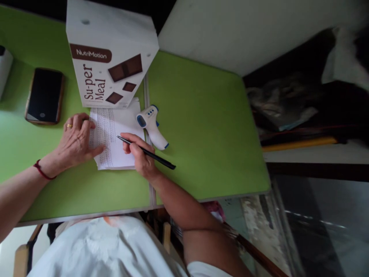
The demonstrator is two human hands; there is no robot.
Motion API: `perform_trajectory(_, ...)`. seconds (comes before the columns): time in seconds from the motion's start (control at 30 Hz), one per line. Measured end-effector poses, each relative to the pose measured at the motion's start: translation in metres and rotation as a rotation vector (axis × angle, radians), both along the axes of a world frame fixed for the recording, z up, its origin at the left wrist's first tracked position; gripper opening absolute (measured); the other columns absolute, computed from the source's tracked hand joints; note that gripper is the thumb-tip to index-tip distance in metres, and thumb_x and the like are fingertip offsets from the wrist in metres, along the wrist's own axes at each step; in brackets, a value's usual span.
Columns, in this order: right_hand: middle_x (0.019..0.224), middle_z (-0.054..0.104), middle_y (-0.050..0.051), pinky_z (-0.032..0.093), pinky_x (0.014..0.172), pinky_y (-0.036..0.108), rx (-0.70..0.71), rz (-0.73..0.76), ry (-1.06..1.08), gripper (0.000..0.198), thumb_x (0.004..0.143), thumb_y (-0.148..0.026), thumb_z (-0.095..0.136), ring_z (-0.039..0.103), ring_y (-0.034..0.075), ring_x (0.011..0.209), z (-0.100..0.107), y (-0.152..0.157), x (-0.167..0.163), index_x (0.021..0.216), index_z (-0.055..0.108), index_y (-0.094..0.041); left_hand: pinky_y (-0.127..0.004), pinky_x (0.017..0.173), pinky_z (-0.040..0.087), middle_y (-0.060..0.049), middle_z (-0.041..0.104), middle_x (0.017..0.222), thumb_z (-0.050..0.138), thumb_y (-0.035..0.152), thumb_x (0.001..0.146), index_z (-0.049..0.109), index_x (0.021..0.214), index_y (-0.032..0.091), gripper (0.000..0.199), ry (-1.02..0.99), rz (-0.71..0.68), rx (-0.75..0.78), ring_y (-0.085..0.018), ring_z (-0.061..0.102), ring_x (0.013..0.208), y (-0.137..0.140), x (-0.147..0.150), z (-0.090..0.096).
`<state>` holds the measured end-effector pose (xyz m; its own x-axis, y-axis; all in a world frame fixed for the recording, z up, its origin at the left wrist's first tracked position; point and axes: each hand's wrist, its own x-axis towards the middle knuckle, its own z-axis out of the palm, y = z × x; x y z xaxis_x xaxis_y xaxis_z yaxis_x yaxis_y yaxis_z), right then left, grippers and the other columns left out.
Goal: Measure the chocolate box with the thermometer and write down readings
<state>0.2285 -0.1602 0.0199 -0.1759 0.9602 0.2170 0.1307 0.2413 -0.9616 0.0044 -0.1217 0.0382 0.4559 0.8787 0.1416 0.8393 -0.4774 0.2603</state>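
Observation:
My right hand point(142, 156) grips a black pen point(157, 157), its silver tip pointing up and left over the paper. A white sheet of paper point(123, 154) lies on the table, its left half covered in rows of small dark writing. At its left edge rests my left hand point(76, 140), thumb stretched out on the sheet and fingers loosely bent, with nothing in them. A white and blue infrared thermometer point(152, 127) lies at the paper's right side, just above my right hand. The top edge of the paper meets the foot of a white box point(115, 42).
The green table point(207, 127) has a seam beside the paper. A dark phone point(45, 96) lies left of the box, and a white object point(4, 69) stands at the far left edge. A shelf with plastic bags point(282, 104) is beyond the table's right side.

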Motion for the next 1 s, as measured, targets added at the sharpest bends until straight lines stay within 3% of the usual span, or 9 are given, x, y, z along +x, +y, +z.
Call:
perform_trajectory(0.13, 0.072, 0.062, -0.002, 0.048, 0.057, 0.023, -0.048, -0.066, -0.046, 0.014, 0.085, -0.03, 0.057, 0.055, 0.009, 0.06, -0.0061, 0.0023, -0.0073, 0.093, 0.061, -0.02, -0.052, 0.097, 0.038, -0.022, 0.046, 0.123, 0.068, 0.054, 0.074, 0.047, 0.114, 0.011, 0.062, 0.002, 0.024, -0.004, -0.039, 0.044, 0.114, 0.0, 0.0005, -0.0035)
perform_trajectory(0.27, 0.064, 0.059, -0.005, 0.046, 0.055, 0.021, 0.035, -0.143, -0.167, 0.007, 0.079, -0.026, 0.061, 0.052, 0.008, 0.055, -0.006, 0.0048, -0.0103, 0.079, 0.058, -0.02, -0.052, 0.099, 0.038, -0.02, 0.047, 0.122, 0.072, 0.05, 0.071, 0.045, 0.112, 0.015, 0.061, -0.007, 0.048, -0.015, -0.038, 0.044, 0.115, 0.0006, 0.0016, -0.0032)
perform_trajectory(0.53, 0.069, 0.064, -0.003, 0.047, 0.058, 0.023, 0.104, -0.102, -0.329, 0.011, 0.085, -0.032, 0.055, 0.055, 0.01, 0.058, -0.0075, 0.0056, -0.0101, 0.082, 0.059, -0.021, -0.054, 0.101, 0.038, -0.021, 0.047, 0.123, 0.074, 0.049, 0.071, 0.043, 0.11, 0.016, 0.06, -0.02, 0.048, -0.029, -0.039, 0.044, 0.117, -0.0005, 0.0035, -0.0001)
perform_trajectory(1.0, 0.067, 0.063, -0.003, 0.046, 0.057, 0.021, 0.134, -0.092, -0.369, 0.013, 0.085, -0.033, 0.054, 0.054, 0.009, 0.056, -0.0075, 0.0064, -0.0101, 0.08, 0.058, -0.021, -0.055, 0.101, 0.036, -0.021, 0.047, 0.126, 0.073, 0.05, 0.069, 0.048, 0.114, 0.014, 0.063, -0.062, 0.065, -0.064, -0.041, 0.044, 0.118, 0.0012, 0.0032, -0.0036)
